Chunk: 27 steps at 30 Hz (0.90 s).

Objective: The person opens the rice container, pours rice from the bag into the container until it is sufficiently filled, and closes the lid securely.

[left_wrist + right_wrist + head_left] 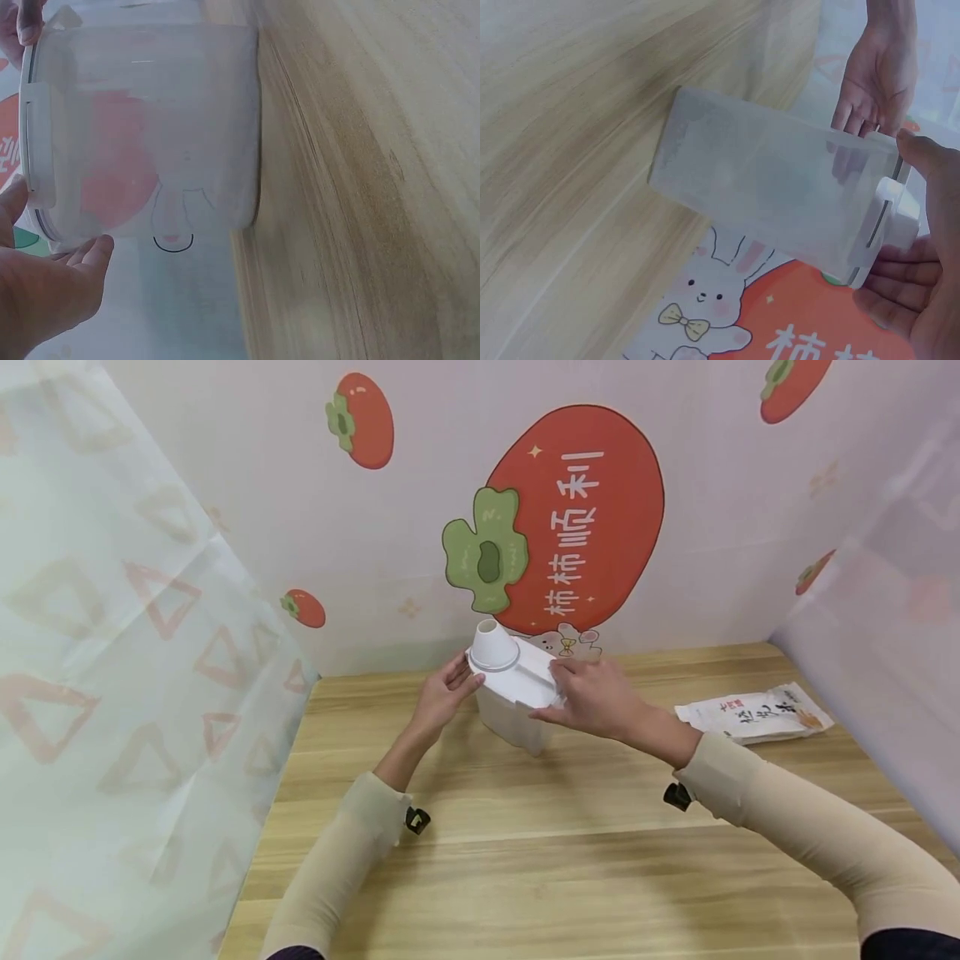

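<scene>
A tall translucent plastic storage container (510, 722) stands upright on the wooden table, near the back wall. On top sits its white lid (536, 668) with a cone-shaped spout (495, 647) at the left end. My left hand (442, 697) holds the lid's left end, thumb at the near edge and fingers round the side. At the opposite end, my right hand (600, 697) grips the lid between thumb and fingers. A white latch (39, 146) lies along the lid's side in the left wrist view. Through the cloudy walls (757, 165), the inside appears empty.
A white printed packet (757, 714) lies flat on the table (540, 860) to the right. Behind stands a wall (405, 552) with persimmon drawings, and patterned sheets (150, 635) enclose both sides. Small black devices (677, 796) sit at the cuffs.
</scene>
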Tool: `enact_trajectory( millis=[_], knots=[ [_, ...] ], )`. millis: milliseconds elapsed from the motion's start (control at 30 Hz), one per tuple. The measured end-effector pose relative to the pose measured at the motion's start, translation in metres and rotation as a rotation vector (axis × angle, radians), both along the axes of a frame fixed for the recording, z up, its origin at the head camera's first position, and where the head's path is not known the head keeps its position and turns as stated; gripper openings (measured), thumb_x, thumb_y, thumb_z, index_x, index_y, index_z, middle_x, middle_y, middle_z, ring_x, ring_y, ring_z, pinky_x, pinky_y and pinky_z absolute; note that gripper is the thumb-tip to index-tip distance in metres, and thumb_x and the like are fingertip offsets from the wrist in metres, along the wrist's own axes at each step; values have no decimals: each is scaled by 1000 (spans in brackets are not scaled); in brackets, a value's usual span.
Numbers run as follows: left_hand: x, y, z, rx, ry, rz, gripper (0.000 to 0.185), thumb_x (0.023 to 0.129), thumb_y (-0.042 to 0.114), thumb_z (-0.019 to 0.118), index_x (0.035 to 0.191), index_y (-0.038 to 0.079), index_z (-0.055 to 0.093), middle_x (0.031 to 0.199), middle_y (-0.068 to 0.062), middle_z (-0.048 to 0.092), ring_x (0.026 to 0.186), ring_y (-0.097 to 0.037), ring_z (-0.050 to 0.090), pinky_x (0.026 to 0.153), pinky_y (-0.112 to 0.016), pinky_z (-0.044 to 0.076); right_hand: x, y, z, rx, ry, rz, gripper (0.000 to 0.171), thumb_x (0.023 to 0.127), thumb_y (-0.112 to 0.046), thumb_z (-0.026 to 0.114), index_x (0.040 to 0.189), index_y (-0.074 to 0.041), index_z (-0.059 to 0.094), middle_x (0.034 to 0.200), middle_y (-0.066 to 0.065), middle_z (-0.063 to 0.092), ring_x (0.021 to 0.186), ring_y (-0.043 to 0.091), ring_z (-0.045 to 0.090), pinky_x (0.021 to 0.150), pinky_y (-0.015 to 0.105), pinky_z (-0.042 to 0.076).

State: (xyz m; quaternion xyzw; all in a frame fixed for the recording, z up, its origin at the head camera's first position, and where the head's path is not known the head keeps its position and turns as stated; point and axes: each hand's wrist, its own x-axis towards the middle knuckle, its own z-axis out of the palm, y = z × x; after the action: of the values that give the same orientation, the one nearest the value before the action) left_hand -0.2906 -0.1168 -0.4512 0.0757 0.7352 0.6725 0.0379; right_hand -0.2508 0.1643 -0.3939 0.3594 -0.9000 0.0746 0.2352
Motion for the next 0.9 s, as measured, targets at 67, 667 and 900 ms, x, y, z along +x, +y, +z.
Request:
enact_trajectory(
  millis=[67, 667, 900],
  knots=[
    [0, 0, 0, -6, -5, -3, 78, 100, 23, 77, 163, 1, 37, 164, -18, 44, 150, -28, 47, 117, -34, 45, 0, 1, -1, 0, -19, 1, 76, 76, -59, 90, 111, 6, 71, 103, 20, 76, 73, 31, 73, 53, 41, 56],
    [42, 18, 27, -436, 106, -33, 117, 94, 50, 75, 169, 3, -1, 176, -20, 8, 163, -32, 11, 131, -50, 14, -56, 58, 21, -25, -480, 311, 87, 86, -38, 89, 157, -5, 51, 162, 12, 50, 144, 41, 51, 114, 60, 46],
    [47, 32, 23, -409, 112, -20, 120, 93, 46, 79, 169, 2, -2, 177, -19, 7, 163, -32, 11, 131, -49, 15, -62, 49, 20, -12, -485, 357, 80, 84, -36, 91, 150, -2, 59, 154, 14, 58, 140, 38, 57, 111, 59, 49]
  ],
)
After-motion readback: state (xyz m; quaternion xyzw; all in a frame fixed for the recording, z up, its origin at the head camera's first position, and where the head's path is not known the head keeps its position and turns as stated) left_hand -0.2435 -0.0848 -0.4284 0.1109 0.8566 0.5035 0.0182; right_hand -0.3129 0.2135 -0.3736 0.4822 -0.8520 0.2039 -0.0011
